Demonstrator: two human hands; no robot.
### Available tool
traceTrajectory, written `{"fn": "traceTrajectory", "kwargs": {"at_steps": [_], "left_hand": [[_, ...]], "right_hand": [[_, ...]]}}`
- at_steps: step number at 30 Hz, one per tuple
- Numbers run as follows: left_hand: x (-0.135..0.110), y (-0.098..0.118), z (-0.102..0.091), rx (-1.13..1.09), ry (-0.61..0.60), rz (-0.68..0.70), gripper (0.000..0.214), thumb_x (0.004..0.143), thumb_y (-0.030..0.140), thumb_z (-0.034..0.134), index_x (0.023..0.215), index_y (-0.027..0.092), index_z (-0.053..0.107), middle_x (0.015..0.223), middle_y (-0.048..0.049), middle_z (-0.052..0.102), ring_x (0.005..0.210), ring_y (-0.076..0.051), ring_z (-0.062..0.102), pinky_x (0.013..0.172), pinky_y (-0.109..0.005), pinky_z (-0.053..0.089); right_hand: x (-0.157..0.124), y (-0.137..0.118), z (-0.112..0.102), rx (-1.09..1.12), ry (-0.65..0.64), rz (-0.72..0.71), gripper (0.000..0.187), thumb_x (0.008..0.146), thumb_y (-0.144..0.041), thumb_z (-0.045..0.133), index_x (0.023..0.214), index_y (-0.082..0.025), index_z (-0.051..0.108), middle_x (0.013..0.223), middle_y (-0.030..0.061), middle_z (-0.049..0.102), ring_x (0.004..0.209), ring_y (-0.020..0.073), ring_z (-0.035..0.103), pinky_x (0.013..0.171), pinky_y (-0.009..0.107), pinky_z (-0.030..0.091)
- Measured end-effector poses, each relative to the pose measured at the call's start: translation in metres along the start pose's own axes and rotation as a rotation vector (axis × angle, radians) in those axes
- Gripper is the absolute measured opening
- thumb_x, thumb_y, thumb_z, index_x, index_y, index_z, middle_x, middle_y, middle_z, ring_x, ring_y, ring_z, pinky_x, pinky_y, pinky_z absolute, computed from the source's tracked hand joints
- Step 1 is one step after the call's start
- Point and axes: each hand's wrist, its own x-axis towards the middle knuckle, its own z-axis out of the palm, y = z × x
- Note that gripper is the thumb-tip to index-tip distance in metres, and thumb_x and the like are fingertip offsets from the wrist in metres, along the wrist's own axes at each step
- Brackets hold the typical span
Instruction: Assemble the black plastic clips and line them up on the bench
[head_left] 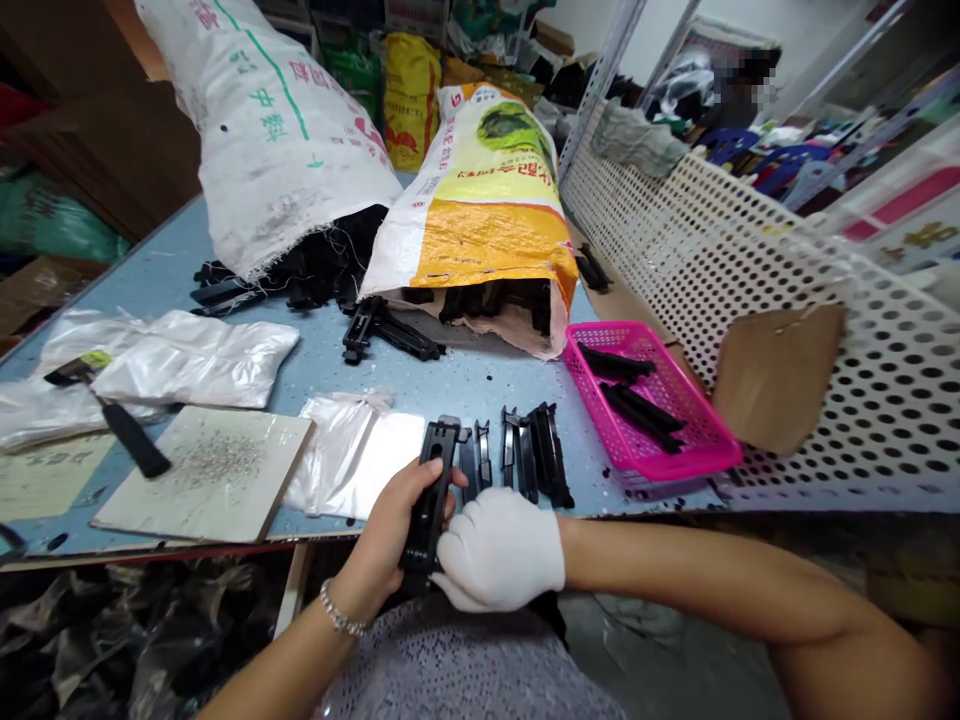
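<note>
My bare left hand (401, 510) is wrapped round a long black plastic part (430, 500), tilted up from my lap near the table's front edge. At the part's lower right side is my right hand (501, 550) in a white glove, its fingers curled; what they hold, if anything, is hidden. Just beyond my hands several similar black strips (536, 455) stand in a row on the blue table. Left of them lie clear plastic bags (337, 450).
A pink basket (652, 465) holds black parts at the right, before a white perforated panel (787, 270). Two woven sacks, one white (277, 130) and one yellow-orange (487, 230), spill black parts. A black-handled hammer (135, 440) rests on a speckled board (180, 500). Someone sits in the background.
</note>
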Motion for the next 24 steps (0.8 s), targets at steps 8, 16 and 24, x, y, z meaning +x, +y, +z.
{"fn": "traceTrajectory", "kwargs": {"at_steps": [8, 16, 24], "left_hand": [[-0.025, -0.028, -0.016, 0.109, 0.021, 0.527, 0.046, 0.082, 0.051, 0.067, 0.115, 0.019, 0.061, 0.089, -0.0065, 0.06, 0.072, -0.017, 0.05, 0.067, -0.028, 0.043], [0.002, 0.001, -0.005, 0.014, -0.023, 0.14, 0.04, 0.093, 0.048, 0.049, 0.104, 0.013, 0.065, 0.064, -0.0014, 0.052, 0.053, -0.011, 0.043, 0.047, -0.022, 0.033], [-0.009, -0.014, -0.006, 0.064, 0.114, 0.296, 0.038, 0.091, 0.046, 0.057, 0.114, 0.016, 0.061, 0.068, 0.0, 0.056, 0.059, -0.011, 0.048, 0.054, -0.021, 0.039]], "right_hand": [[-0.007, -0.022, 0.03, 1.379, -0.437, 0.438, 0.036, 0.095, -0.033, 0.007, 0.063, -0.026, 0.023, 0.039, -0.0092, 0.019, 0.031, 0.0124, 0.025, 0.037, 0.024, 0.035], [-0.009, 0.004, -0.002, 0.299, 0.024, 0.227, 0.035, 0.095, -0.043, 0.043, 0.082, -0.016, 0.06, 0.08, 0.0089, 0.066, 0.071, 0.0202, 0.06, 0.064, 0.032, 0.046], [-0.006, -0.014, 0.024, 0.676, -0.058, 0.406, 0.033, 0.099, -0.031, 0.04, 0.078, -0.016, 0.06, 0.067, 0.0002, 0.062, 0.057, 0.011, 0.056, 0.056, 0.022, 0.043]]}}
